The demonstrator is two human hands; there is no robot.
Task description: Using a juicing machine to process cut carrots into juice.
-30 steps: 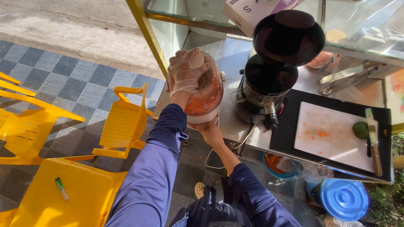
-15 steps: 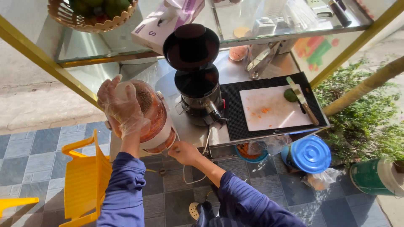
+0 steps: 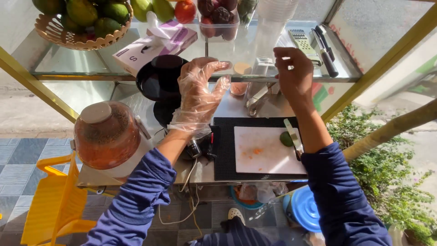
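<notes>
My left hand (image 3: 200, 93), in a loose clear plastic glove, is raised open over the black juicer (image 3: 161, 86) and holds nothing. My right hand (image 3: 293, 75) is bare and lifted near the glass shelf, fingers curled with the thumb and forefinger pinched; I cannot see anything in it. A round blender jar (image 3: 107, 136) with orange pulp stands on the counter at the left, apart from both hands. Below my right forearm lies a white cutting board (image 3: 264, 152) on a black mat, with a green lime piece (image 3: 286, 139) and a knife (image 3: 293, 136).
The glass shelf (image 3: 68, 66) carries a fruit basket (image 3: 82, 23), a tissue box (image 3: 154, 45), a grater (image 3: 302, 43) and a stack of clear cups (image 3: 273, 18). A yellow plastic chair (image 3: 52, 205) stands at the left, a blue lid (image 3: 305, 207) under the counter, plants at the right.
Both hands have let go of the blender jar, which now stands on the counter's left end. They have risen toward the shelf, and my view has swung right.
</notes>
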